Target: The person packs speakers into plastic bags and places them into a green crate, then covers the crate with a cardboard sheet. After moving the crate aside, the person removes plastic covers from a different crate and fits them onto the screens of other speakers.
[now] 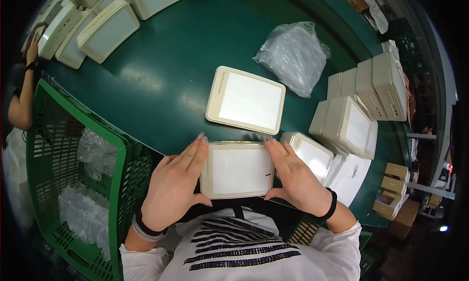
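At the table's near edge, between my hands, is a flat cream-framed box [239,172] with a white front panel and a small dark mark near its right side. My left hand [176,183] grips its left side, fingers stretched along the frame and thumb by the near corner. On the opposite side my right hand [299,176] holds it the same way. Just beyond lies a similar cream-framed box [250,101], tilted slightly on the table. Another one [310,156] is partly hidden behind my right hand.
Stacked cream boxes [349,127] stand on the green table [161,85] at right; more [110,32] are at far left. A clear plastic bag [295,56] lies beyond. A green crate [115,203] with plastic wrapping is at left, near another person's arm [22,107].
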